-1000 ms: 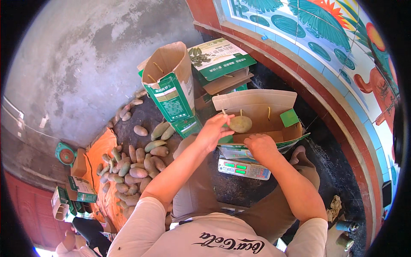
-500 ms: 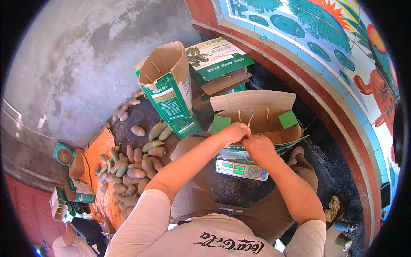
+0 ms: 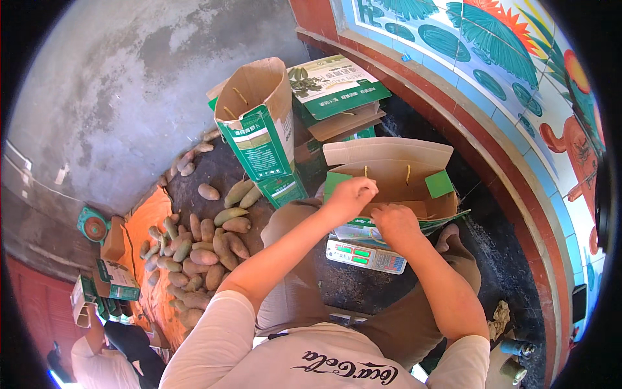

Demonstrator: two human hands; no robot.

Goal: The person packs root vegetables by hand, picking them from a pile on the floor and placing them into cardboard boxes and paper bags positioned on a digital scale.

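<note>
Looking down through the head view, I had the open carton (image 3: 387, 176) just beyond my fingers, its long axis running left to right across my front and dipping slightly toward the right. My right hand (image 3: 395, 222) was the nearer to its near edge, touching there with the fingers bent over; how firm a grip it had, I couldn't tell. My left hand (image 3: 353, 196) was raised over the left part of the opening, fingers curled in close together with little gap showing, and whether anything thin was pinched between them I couldn't tell either. The open room lay in the carton's middle and right, past my knuckles, where brown cardboard showed. Its edges were the raised back flap (image 3: 389, 153) on the far side, a green end flap (image 3: 439, 184) at the right and another green flap (image 3: 337, 181) at the left, just beyond my left hand. Two yellow cords (image 3: 408, 174) hung inside the back wall. On my side, the scale's panel (image 3: 366, 256) showed just below the near edge, between my legs. Farther left, a tall green carton (image 3: 259, 142) bounded the space, with the heaped radishes (image 3: 204, 256) nearer me; on the right, dark floor (image 3: 502, 246) ran out to the wall.
</note>
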